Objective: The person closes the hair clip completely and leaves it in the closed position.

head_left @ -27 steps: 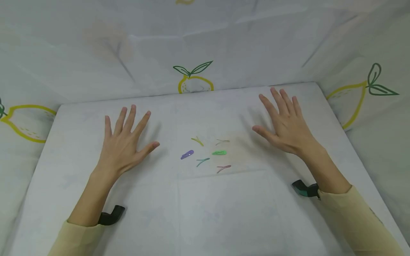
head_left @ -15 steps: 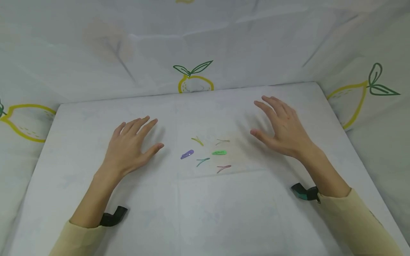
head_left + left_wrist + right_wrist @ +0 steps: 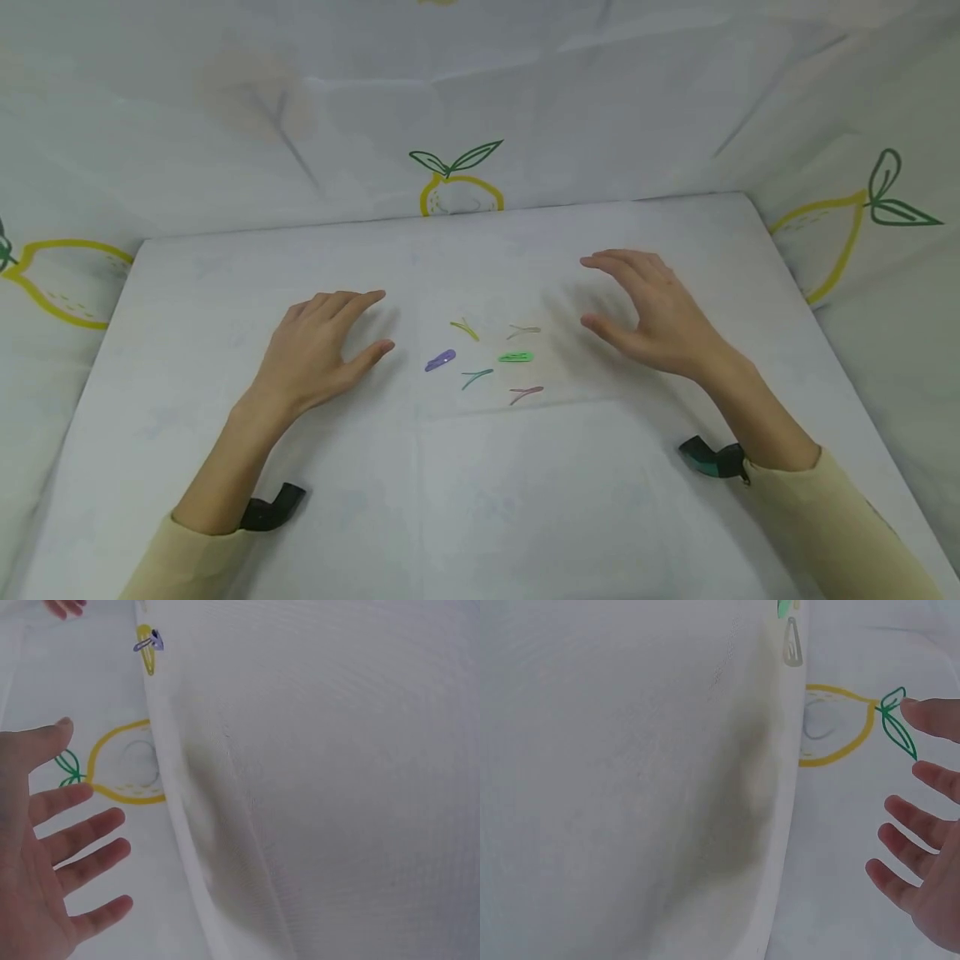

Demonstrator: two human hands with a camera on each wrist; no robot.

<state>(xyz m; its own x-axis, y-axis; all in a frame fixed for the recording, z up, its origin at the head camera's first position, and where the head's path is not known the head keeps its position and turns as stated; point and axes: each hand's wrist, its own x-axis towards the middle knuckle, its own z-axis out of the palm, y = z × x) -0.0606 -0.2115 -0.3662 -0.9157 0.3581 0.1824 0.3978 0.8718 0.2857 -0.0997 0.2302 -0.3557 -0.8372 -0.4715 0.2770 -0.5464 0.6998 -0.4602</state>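
Note:
Several small snap hair clips lie grouped mid-table in the head view. On the left is a purple hair clip point(image 3: 440, 361), with a yellow hair clip point(image 3: 465, 330) above it and a teal hair clip point(image 3: 477, 377) below. To the right are a green hair clip point(image 3: 516, 357), a beige hair clip point(image 3: 523, 331) and a pink hair clip point(image 3: 527, 393). My left hand point(image 3: 322, 346) hovers left of the purple clip, fingers spread and slightly bent, holding nothing. Over the table right of the clips, my right hand point(image 3: 652, 317) hovers with bent, parted fingers, also holding nothing.
White cloth covers the table point(image 3: 525, 500). Cloth walls with lemon prints point(image 3: 461, 196) rise at the back and both sides. A black wrist device point(image 3: 273, 508) sits at the left cuff, another black wrist device point(image 3: 712, 458) at the right.
Both hands have come down and slightly inward toward the clips. Their fingers, straight and spread before, are now more bent. The clips lie where they were.

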